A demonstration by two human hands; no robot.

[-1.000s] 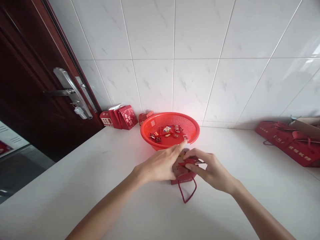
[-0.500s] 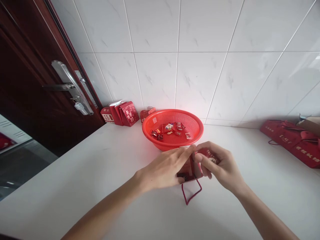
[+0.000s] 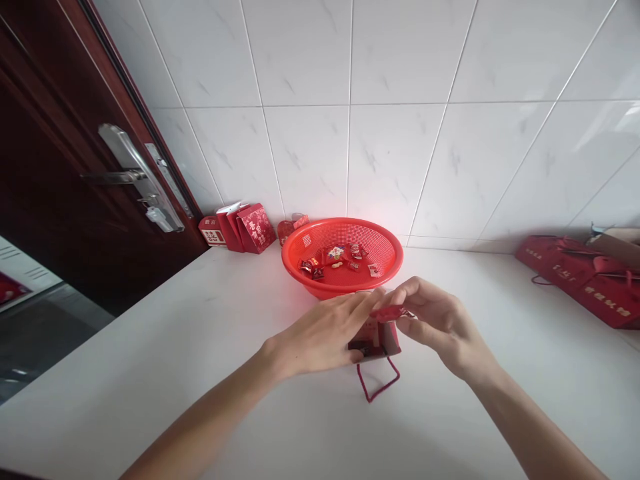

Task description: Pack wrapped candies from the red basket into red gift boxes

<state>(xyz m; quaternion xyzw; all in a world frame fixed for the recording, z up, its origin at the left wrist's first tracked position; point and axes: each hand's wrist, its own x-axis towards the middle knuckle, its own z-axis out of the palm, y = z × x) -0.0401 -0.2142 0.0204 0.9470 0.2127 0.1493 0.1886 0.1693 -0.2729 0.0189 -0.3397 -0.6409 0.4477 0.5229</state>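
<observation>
Tbl (image 3: 280, 427), LH (image 3: 323, 333) holding bag (image 3: 391, 340), RH (image 3: 445, 330) w/ pkt (image 3: 391, 313), "囍" box (image 3: 213, 235)

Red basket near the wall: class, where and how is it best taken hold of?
I'd grip the rim of the basket at its left and right ends, one of the hands coming from each side. The lip flares beyond the sloping wall, so fingers could likely hook beneath. The left hand and red box crowd its near side. Keep it level: loose sweets lie inside.
</observation>
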